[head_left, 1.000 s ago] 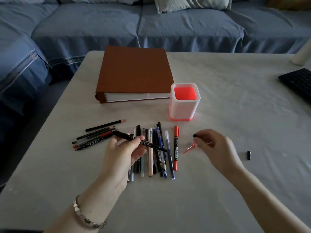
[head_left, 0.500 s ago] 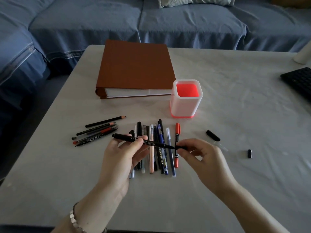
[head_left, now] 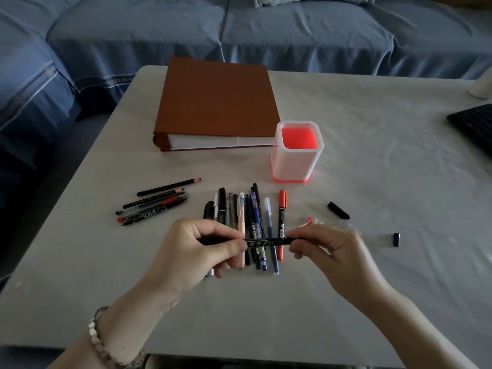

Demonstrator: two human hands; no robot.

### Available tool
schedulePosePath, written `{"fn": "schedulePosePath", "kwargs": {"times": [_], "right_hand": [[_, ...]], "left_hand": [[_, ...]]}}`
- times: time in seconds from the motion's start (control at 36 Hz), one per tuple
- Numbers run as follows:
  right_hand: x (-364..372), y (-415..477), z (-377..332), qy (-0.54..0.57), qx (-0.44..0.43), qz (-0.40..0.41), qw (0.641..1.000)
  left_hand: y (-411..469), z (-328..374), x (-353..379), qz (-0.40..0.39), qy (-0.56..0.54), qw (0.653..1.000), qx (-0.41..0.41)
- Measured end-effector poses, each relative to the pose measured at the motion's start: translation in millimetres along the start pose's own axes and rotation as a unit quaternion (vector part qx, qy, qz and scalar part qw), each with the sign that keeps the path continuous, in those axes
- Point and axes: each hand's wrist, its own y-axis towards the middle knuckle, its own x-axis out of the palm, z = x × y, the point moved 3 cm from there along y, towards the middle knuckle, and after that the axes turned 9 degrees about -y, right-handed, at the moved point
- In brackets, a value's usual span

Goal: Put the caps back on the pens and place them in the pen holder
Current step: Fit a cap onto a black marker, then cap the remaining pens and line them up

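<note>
Two hands are holding one black pen level, just above a row of pens lying on a pale desk. The left hand, with a metal bracelet at the wrist, is curling its grip round the pen's left half. The right hand is pinching the pen's right end between thumb and fingertips; whether a cap is sitting under those fingers cannot be told. The row beneath is showing about eleven pens, side by side and pointing away from the viewer. A second cluster of about five pencils and pens is lying slanted to the left. One white pen holder with a glowing red inside is standing upright beyond the row, holding nothing visible. Right of the hands, one long black cap, one short black cap, one small red cap and some clear caps, too blurred to count, are lying loose. One brown binder is lying flat just left of the holder. One black keyboard is reaching in from the right edge. A blue sofa is running along the far side.
</note>
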Motion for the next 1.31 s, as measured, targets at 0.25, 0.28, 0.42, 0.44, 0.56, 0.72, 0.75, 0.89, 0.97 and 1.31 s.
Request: {"fn": "schedulePosePath", "kwargs": {"times": [0.25,0.28,0.42,0.44,0.56,0.72,0.75,0.89,0.97,1.31], "right_hand": [[5,-4,2,0.036,0.018,-0.016,0.999],[4,-4,3,0.038,0.026,-0.024,0.999],[12,-4,4,-0.068,0.043,-0.147,0.986],[15,-5,4,-0.094,0.037,-0.166,0.981],[21,-7,3,-0.172,0.004,-0.177,0.969],[21,2,18,-0.161,0.048,-0.039,0.985],[20,3,21,-0.15,0.075,-0.009,0.986],[29,10,31,-0.142,0.171,0.0,0.975],[42,14,37,-0.15,0.196,-0.016,0.969],[49,17,39,-0.125,0.196,-0.014,0.972]], "left_hand": [[-3,-2,4,-0.024,-0.007,0.996,0.09],[-3,-4,3,-0.025,-0.003,0.995,0.099],[-1,-17,1,-0.05,0.089,0.988,0.113],[-1,-20,1,-0.054,0.104,0.988,0.103],[1,-28,-1,-0.032,0.119,0.989,0.079],[18,-48,-32,0.079,0.178,0.975,0.111],[22,-50,-42,0.116,0.216,0.962,0.123],[40,-52,-90,0.237,0.389,0.877,0.152],[51,-59,-108,0.241,0.438,0.858,0.121],[60,-68,-109,0.225,0.516,0.824,0.062]]}}
